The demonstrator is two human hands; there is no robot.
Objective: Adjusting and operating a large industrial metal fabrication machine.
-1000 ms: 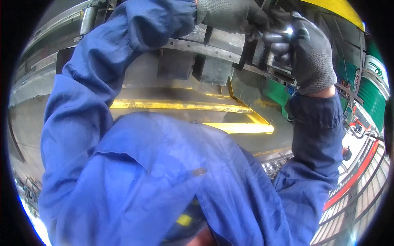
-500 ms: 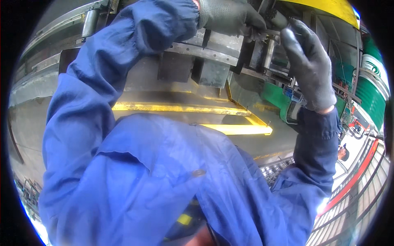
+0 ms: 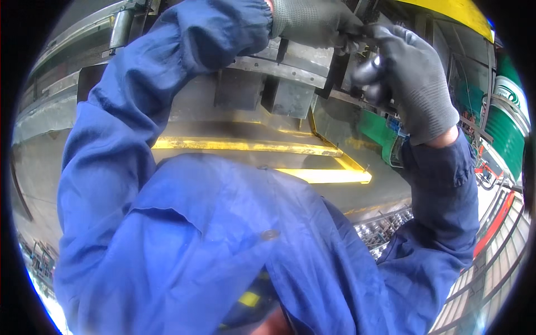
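My left hand (image 3: 312, 22), in a grey work glove with a dark palm coating, reaches to the metal machine at the top. Its fingers are bent and pressed together at the tips; what they pinch is too dark and small to make out. My right hand (image 3: 416, 78), gloved alike, is beside it, with its upper finger reaching to the left fingertips. The lower fingers and thumb are curled and smeared by motion, so any grip is unclear. Below the left hand lies a drilled metal bar (image 3: 279, 71), with a grey metal block (image 3: 291, 99) under it.
A yellow frame (image 3: 245, 146) stands low behind the bar. To the right are a green metal part (image 3: 375, 131) and a green drum (image 3: 505, 131). A yellow beam (image 3: 455, 14) crosses the top right. Shiny metal pieces (image 3: 385, 229) lie near my right elbow.
My right hand has turned inward and moved left to meet the left fingertips; its fingers, spread before, are now bent. The dark cylinder beside it is covered. My left hand stays almost still.
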